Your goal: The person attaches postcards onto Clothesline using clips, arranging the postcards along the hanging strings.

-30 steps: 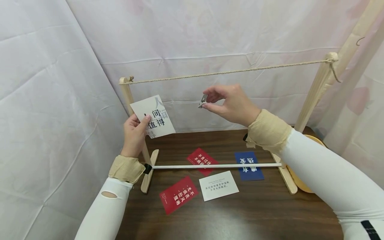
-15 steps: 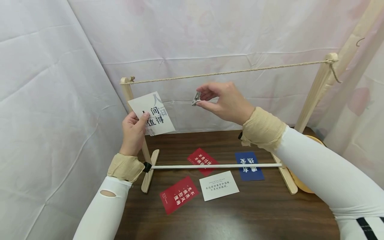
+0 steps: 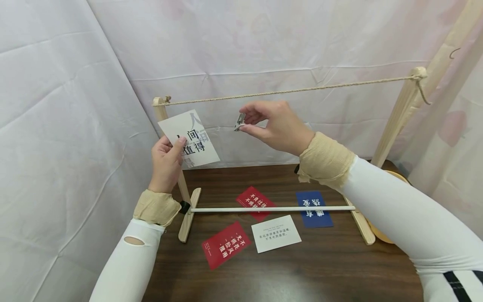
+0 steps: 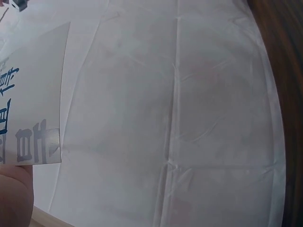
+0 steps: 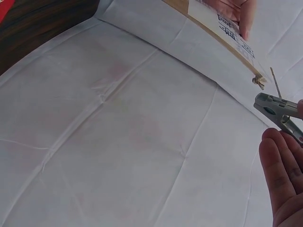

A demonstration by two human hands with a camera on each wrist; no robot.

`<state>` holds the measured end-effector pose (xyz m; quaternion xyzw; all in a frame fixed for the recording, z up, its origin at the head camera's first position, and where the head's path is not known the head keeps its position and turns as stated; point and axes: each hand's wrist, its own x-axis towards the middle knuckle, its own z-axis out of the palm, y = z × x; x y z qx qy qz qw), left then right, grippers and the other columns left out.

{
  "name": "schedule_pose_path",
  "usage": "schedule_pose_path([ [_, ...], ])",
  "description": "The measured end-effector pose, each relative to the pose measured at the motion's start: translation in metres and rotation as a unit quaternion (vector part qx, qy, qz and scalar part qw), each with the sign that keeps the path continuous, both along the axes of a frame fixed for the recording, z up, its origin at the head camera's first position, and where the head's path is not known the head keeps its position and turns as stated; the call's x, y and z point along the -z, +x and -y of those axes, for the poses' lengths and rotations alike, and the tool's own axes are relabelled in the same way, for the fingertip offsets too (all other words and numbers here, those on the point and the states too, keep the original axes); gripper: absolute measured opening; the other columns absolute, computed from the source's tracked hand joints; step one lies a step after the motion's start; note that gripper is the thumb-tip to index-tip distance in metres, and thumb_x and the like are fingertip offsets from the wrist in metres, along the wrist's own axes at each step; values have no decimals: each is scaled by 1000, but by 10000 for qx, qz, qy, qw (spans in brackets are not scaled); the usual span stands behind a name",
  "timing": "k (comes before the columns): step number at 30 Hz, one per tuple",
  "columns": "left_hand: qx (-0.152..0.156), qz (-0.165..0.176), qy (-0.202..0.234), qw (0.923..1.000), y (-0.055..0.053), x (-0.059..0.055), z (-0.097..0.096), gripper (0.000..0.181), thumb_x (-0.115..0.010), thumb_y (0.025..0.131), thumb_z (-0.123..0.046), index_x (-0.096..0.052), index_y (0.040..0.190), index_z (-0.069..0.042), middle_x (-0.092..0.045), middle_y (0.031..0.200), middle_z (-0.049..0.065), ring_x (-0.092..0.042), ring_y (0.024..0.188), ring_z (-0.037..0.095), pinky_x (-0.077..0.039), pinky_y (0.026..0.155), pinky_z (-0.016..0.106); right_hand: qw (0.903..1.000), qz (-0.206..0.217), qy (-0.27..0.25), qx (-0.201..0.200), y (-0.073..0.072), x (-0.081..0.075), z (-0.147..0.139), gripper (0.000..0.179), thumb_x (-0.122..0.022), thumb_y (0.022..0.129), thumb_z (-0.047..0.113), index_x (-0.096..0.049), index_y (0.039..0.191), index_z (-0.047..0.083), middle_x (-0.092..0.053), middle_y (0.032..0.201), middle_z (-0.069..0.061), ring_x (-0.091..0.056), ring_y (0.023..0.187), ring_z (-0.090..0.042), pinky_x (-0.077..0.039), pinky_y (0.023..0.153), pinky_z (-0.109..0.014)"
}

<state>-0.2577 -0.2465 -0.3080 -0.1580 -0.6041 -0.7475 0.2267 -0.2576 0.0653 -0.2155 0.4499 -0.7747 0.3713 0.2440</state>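
My left hand (image 3: 167, 163) pinches a white card (image 3: 194, 140) with dark and grey characters, its thumb across the printed face. The card tilts just below the left end of a rope (image 3: 286, 90). My right hand (image 3: 277, 126) pinches a small grey clothespin (image 3: 239, 121) between thumb and fingers, to the right of the card and below the rope. In the right wrist view the clothespin (image 5: 279, 111) points toward the rope's knotted end, with the card (image 5: 227, 26) beyond it. The left wrist view shows the card (image 4: 38, 94) close up, above a fingertip.
A wooden stand with a left post (image 3: 161, 113) and right post (image 3: 396, 113) carries the rope. A white rod (image 3: 271, 209) joins its feet. On the table (image 3: 286, 272) lie two red cards (image 3: 226, 245), a white card (image 3: 276, 235) and a blue card (image 3: 314, 209). A yellow round object (image 3: 383, 235) sits right.
My right hand has moved left and slightly up with the clothespin, nearer the white card. My left hand has raised its card a little. The cards on the table stay put.
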Motion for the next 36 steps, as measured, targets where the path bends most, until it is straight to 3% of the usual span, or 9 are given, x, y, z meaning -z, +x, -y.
schedule_pose_path([
  [13, 174, -135, 267, 9994, -1, -9, -2, 19, -56, 109, 2, -71, 118, -5, -83, 110, 2, -80, 103, 15, -65, 90, 30, 9998, -149, 71, -82, 1, -11, 15, 30, -85, 92, 4, -74, 117, -8, -81, 101, -16, -80, 91, -27, -65, 91, -40],
  [22, 119, -160, 234, 9995, -1, -13, -3, 18, -57, 110, 0, -71, 120, -5, -83, 112, 2, -80, 105, 16, -65, 91, 30, 9994, -266, 156, -140, 1, -19, 27, 27, -85, 94, 5, -74, 116, -6, -82, 103, -16, -80, 92, -26, -65, 91, -39],
  [36, 90, -149, 295, 9994, -3, -15, -3, 17, -57, 110, -1, -69, 122, -4, -83, 113, 3, -80, 105, 16, -65, 91, 31, 9979, -541, -152, -310, -7, -30, 41, 19, -86, 92, 3, -77, 106, -6, -83, 101, -16, -81, 90, -27, -65, 89, -35],
])
